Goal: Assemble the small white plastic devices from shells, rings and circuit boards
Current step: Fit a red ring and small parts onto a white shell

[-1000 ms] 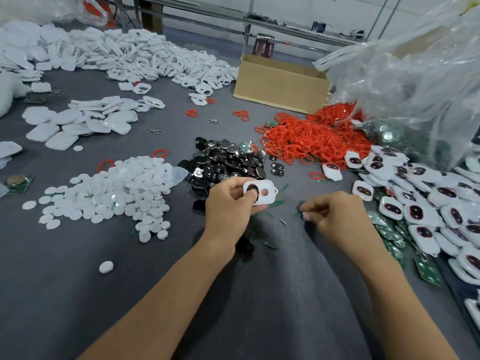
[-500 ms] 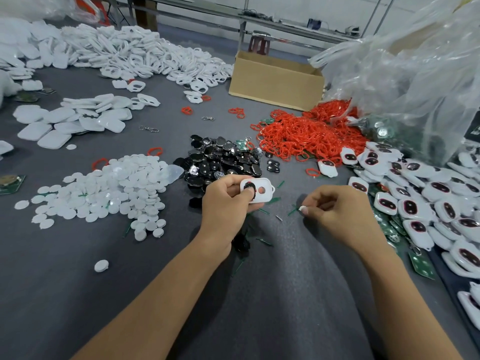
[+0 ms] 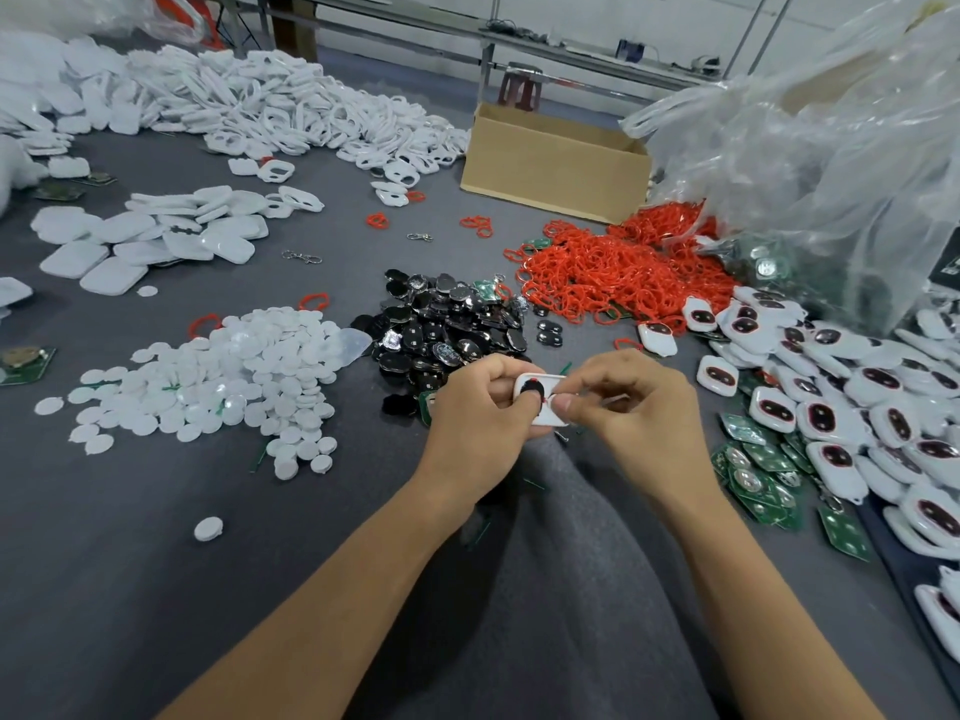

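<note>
Now L hand (image 3: 478,415) fingers clamp white shell (image 3: 551,381), R hand (image 3: 641,407) pinches its edge.

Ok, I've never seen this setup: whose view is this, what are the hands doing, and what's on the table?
There is no machine: one camera on a person's head looks forward and down at their two bare hands. The left hand grips a small white shell with a black insert in it; the right hand pinches at the shell's right edge, and whether it also holds a small part is hidden. On the grey table lie piles of parts: white discs at the left, black parts in the middle, red rings behind, green circuit boards and part-built white devices at the right. A cardboard box and a clear plastic bag stand at the back.
</note>
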A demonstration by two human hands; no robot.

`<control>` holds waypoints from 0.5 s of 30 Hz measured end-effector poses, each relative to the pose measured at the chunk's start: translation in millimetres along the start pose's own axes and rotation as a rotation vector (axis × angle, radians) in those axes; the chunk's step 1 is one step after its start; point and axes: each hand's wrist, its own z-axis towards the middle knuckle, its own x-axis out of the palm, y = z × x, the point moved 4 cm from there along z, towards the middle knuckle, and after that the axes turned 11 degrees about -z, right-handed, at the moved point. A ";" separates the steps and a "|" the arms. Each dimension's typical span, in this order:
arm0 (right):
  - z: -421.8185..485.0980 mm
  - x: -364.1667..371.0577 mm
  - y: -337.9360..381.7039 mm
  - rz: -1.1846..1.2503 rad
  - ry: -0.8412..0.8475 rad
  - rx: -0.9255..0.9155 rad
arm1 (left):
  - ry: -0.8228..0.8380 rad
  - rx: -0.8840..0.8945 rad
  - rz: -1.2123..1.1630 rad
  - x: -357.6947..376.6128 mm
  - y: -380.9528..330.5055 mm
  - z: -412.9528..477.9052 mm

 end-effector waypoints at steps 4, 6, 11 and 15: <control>-1.0 4.1 -0.7 -0.058 -0.022 0.002 | 0.008 0.006 0.009 0.9 1.5 0.1; -1.2 5.7 -1.5 -0.078 -0.045 0.007 | 0.007 0.001 0.008 1.0 2.7 0.3; -0.2 6.3 -5.8 -0.082 -0.056 0.043 | 0.025 -0.017 0.014 2.8 4.0 -0.4; 0.1 7.7 -8.9 -0.076 -0.041 0.080 | 0.018 -0.025 0.024 2.7 3.8 -1.1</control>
